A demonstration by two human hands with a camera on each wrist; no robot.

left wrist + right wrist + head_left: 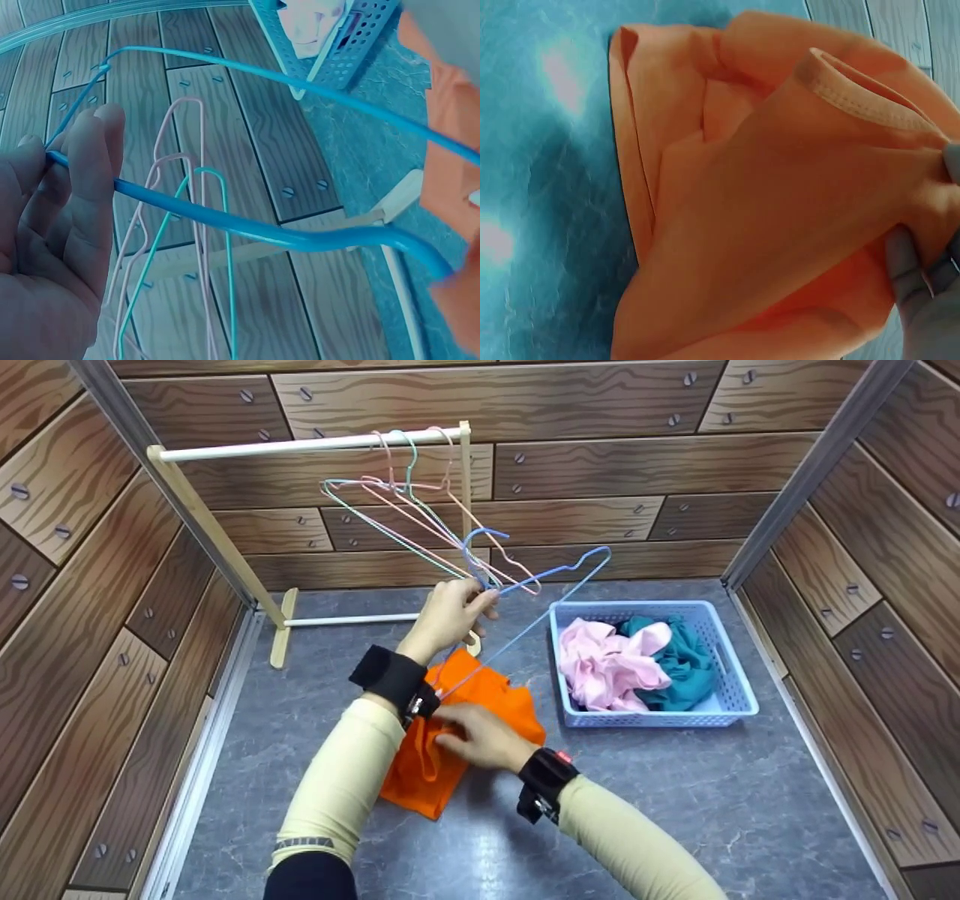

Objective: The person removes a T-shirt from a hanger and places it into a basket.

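My left hand [454,611] grips a blue wire hanger [570,566] close below its hook, holding it tilted above the floor. In the left wrist view the thumb and fingers pinch the blue hanger [285,238]. Its lower end reaches down to an orange T-shirt [487,682], partly hidden behind the left wrist; whether it is inside the cloth, I cannot tell. My right hand [480,735] pinches a fold of that shirt. Up close, the orange T-shirt [727,217] shows a stitched edge and a raised opening, with the right hand's fingers [907,262] on the cloth.
A wooden rack [210,525] stands behind on the left, with pink and green hangers [411,465] on its white rail. To the right, a light blue basket [652,720] holds a pink cloth [607,667] and a teal cloth [686,667]. Wood-patterned walls enclose the grey floor.
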